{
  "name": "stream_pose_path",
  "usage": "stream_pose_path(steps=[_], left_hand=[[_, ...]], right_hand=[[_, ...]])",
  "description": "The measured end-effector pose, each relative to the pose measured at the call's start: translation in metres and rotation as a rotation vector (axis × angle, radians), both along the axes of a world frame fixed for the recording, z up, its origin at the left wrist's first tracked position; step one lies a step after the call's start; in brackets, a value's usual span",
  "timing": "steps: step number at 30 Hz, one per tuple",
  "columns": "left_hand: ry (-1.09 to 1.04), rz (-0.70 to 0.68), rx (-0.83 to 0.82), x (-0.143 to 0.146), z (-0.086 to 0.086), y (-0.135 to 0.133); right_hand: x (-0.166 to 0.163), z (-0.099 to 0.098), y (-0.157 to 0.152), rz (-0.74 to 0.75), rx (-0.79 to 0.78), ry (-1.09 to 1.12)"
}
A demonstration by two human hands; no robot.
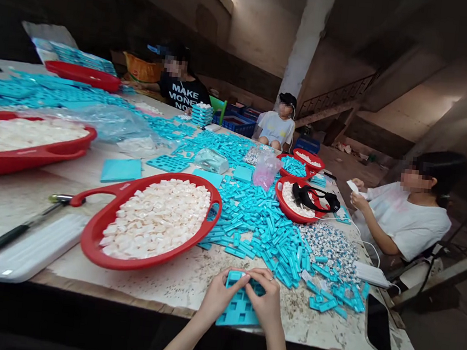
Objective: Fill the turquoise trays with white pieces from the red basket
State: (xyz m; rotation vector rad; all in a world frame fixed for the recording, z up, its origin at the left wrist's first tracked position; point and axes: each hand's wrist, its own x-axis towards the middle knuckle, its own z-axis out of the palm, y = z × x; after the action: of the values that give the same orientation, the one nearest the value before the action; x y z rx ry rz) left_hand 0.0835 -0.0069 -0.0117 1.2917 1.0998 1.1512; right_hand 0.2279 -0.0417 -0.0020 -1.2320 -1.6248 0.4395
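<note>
Hands [218,296] hold a silicone mold [239,312] near red trays [94,241].

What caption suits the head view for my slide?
Left hand and right hand grip a turquoise mold beside a red tray.

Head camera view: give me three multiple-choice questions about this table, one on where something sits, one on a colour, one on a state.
1. Where is the black smartphone relative to the mould?
A. Under it
B. To its right on the table
C. In a seated person's hand

2. What colour is the mould held by the left hand and right hand?
A. Red
B. White
C. Turquoise

3. What state is the nearest red tray in?
A. Empty
B. Upside down
C. Heaped with white pieces

1 B: the phone lies near the table's edge.
2 C: turquoise shows around the fingers.
3 C: the pile fills the tray.
</note>
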Motion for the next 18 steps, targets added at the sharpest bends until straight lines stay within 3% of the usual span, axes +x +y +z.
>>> stream_pose_path(steps=[18], left_hand=[[0.009,0.057,-0.012,0.007,0.011,0.002]], right_hand=[[-0.004,-0.001,0.004,-0.036,0.045,-0.018]])
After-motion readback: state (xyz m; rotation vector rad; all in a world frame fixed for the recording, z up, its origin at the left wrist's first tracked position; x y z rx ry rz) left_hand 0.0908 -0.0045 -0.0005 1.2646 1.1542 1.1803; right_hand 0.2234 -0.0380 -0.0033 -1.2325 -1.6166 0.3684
